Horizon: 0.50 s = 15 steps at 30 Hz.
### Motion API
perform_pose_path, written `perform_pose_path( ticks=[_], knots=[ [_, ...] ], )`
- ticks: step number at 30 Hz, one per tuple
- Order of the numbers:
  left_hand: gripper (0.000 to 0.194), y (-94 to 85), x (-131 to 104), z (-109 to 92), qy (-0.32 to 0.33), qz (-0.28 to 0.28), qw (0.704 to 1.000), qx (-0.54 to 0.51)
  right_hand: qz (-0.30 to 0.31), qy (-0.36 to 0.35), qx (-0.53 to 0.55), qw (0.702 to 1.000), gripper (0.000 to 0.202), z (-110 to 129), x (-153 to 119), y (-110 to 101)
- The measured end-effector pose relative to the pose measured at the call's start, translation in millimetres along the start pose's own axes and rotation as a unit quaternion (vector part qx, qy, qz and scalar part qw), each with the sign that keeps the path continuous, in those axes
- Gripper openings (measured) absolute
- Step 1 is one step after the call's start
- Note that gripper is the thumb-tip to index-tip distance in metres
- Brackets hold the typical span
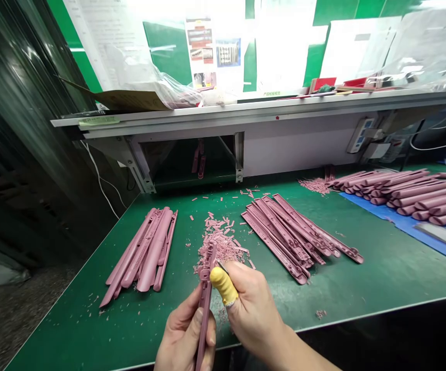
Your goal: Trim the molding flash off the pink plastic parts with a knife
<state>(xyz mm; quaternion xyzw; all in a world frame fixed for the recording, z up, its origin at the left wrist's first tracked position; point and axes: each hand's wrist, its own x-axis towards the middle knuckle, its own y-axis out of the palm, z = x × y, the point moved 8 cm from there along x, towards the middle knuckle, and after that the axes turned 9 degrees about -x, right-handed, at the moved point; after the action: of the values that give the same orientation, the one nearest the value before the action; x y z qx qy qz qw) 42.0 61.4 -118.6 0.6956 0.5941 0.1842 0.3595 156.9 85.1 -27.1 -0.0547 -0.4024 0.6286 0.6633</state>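
Note:
In my left hand (190, 330) is a long, narrow pink plastic part (204, 309), tilted upright with its ribbed inner side showing. My right hand (251, 304) is closed close beside the part's upper half, a yellow cover wrapped around its thumb. Between thumb and fingers pokes the tip of a thin metal blade (221, 266); the rest of this tool is hidden by the hand. Behind the held part lies a heap of pink plastic scraps (223, 242) on the green tabletop (284, 314).
Similar pink parts lie in a left pile (155, 252) and a right pile (284, 232). A larger stack (419, 193) rests on a blue sheet (393, 219) at far right. Above the table's back runs a shelf (261, 105) with a power strip (360, 135) below.

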Motion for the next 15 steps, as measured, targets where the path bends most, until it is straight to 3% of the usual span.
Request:
perform_pose_path(
  ticks=[6,11,15],
  knots=[
    [0.039,-7.3,-2.3,-3.5,-0.001,-0.039,0.999,0.031,-0.032,0.011,-0.075,0.997,0.049,-5.0,-0.7,-6.0],
    [0.043,-3.1,-5.3,-6.9,0.004,-0.059,0.996,0.066,-0.016,-0.012,-0.144,0.989,0.050,-2.6,0.6,-4.8],
    [0.050,6.8,-3.9,-27.2,0.028,-0.080,0.994,0.075,0.049,-0.012,-0.109,0.993,0.022,-4.2,-3.3,-11.0]
  ],
)
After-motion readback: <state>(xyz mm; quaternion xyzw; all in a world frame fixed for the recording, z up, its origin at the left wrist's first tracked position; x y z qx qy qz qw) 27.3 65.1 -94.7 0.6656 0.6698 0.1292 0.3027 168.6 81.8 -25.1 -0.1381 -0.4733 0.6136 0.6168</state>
